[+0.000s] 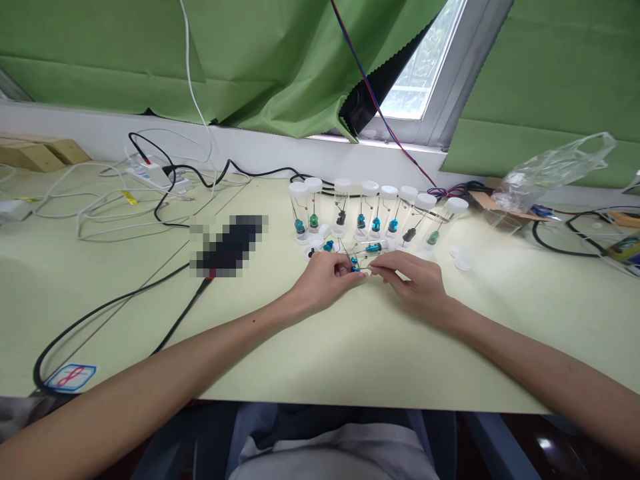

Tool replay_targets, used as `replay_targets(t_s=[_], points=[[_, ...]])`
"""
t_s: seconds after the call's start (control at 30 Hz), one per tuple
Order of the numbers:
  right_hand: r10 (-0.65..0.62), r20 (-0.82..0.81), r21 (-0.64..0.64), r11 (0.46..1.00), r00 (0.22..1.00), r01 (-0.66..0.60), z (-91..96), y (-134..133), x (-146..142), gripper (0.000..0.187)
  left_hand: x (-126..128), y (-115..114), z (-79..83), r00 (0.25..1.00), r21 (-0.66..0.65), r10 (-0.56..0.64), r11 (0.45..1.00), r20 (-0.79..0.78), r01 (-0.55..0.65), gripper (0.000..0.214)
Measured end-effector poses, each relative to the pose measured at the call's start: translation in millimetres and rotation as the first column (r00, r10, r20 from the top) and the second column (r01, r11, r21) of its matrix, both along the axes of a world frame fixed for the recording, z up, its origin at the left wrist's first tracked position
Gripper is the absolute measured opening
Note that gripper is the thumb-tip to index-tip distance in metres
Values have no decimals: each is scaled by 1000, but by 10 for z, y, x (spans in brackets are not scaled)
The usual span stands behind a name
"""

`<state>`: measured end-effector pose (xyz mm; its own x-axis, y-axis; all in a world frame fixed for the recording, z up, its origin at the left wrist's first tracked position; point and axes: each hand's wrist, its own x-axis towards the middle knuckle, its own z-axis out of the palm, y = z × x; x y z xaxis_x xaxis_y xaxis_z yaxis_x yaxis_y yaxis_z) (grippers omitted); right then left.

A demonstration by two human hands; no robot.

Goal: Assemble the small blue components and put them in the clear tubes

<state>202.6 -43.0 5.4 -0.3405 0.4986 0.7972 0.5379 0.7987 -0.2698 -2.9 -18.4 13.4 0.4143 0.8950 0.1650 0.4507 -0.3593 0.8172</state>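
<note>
Left hand, right hand: each grip pinched tight on blue wire-leaded component, just near of capped vials; seemingly mid-positioning, thin leads want care.

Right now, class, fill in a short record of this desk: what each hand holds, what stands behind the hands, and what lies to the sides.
left hand: pinches the small blue part
right hand: pinches a thin wire lead of that part
behind the hands: row of clear tubes with white caps, a coloured part in each
on the table: loose parts lying flat
right side: loose white caps, plastic bag
left side: power strip, tangled cables
</note>
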Motion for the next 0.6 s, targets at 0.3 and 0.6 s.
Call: replay_targets(t_s=[0.3, 0.6], points=[[-17, 74, 91, 996, 997, 10, -31, 51, 36, 17, 3, 5, -14, 1000, 27, 16, 1000, -16, -15, 45], [-36, 169, 146, 989, 985, 11, -3, 66, 53, 13, 6, 4, -36, 996, 84, 65, 995, -69, -59, 44]])
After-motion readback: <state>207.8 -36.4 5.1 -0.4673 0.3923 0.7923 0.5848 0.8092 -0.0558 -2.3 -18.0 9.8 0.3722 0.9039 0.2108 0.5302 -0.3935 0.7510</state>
